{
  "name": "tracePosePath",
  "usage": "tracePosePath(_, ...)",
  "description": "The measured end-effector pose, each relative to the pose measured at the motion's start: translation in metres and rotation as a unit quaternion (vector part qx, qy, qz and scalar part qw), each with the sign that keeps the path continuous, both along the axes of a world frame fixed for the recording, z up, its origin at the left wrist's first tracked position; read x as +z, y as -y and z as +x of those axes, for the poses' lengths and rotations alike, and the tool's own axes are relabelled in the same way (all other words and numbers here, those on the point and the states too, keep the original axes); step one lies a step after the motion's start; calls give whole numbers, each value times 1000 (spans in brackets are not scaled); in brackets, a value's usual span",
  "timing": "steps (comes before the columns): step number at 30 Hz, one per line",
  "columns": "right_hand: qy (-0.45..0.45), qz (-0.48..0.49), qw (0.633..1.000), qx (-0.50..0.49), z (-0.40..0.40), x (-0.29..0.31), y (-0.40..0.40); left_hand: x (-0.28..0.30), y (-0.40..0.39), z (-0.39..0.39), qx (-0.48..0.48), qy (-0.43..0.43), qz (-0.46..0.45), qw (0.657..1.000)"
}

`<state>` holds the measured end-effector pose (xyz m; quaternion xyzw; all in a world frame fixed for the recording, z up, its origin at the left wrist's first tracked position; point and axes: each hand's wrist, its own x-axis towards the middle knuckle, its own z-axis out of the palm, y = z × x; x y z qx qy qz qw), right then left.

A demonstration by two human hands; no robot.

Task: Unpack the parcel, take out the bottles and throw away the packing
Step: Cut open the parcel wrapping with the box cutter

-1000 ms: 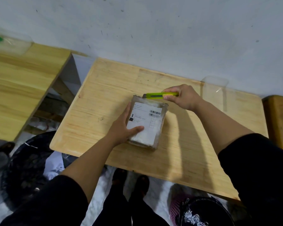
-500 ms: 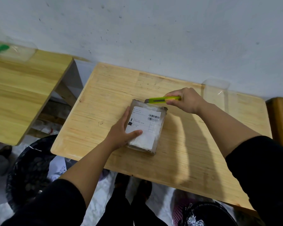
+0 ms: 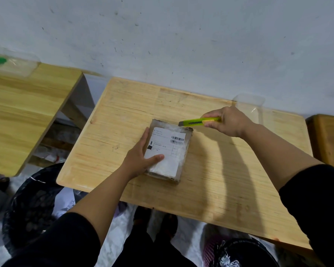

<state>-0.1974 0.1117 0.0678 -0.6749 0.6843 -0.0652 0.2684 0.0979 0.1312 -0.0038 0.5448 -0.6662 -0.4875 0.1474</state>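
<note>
A small taped cardboard parcel [image 3: 174,151] with a white shipping label lies flat in the middle of the wooden table [image 3: 210,180]. My left hand [image 3: 141,157] presses on its left side, thumb across the label, fingers along the left edge. My right hand [image 3: 228,122] grips a yellow-green utility knife [image 3: 199,121]. The knife's tip sits at the parcel's far right edge. No bottles are visible; the parcel is closed.
A clear plastic container [image 3: 249,106] stands at the table's back right, against the wall. A second wooden table [image 3: 27,112] at the left carries a clear tub [image 3: 12,66]. Black mesh bins stand on the floor at the lower left [image 3: 31,205] and lower right [image 3: 243,253].
The knife has slid rightward along the parcel's far edge, from the middle toward the right corner. My left hand stays pressed on the parcel.
</note>
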Motion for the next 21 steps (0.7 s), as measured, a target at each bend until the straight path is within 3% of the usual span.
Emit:
tracePosePath(8,-15,12,999,-31,-7,6,-17,-1,0,0,-4,11,-12,1000)
tracePosePath(11,37,-23,993,-109,1,7,-29,0,-1,-1,-2,16,-14,1000)
tracePosePath(16,173,-98,933,-301,43,-7,-76,-1,0,-1,-3,12,-9,1000)
tracePosePath(21,201,-112,882,-410,89,-26,-125,-2,0,0,-4,15,-10,1000)
